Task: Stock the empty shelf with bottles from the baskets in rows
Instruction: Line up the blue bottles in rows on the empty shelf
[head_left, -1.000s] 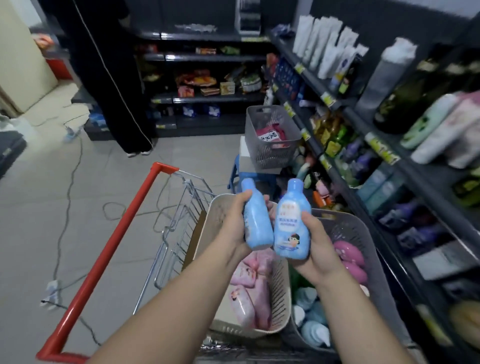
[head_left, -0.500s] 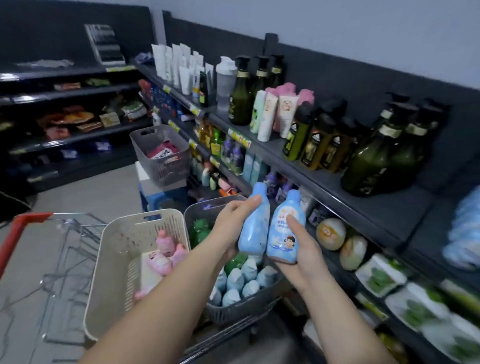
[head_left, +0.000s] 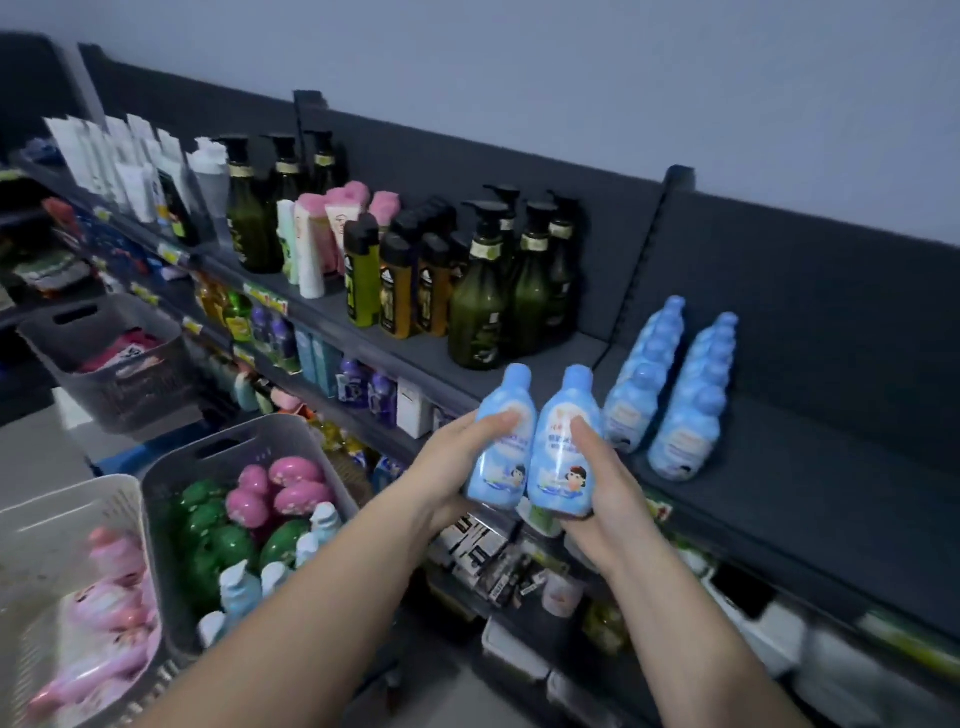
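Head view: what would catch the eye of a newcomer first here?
At the centre, the left hand grips one blue bottle and the right hand grips a second blue bottle, side by side before the dark shelf. Beyond them, two rows of the same blue bottles stand on that shelf. At lower left, a grey basket holds pink and green bottles.

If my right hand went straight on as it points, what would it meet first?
The bottle in your right hand would likely touch the nearer row of blue bottles on the shelf first; depth unclear.
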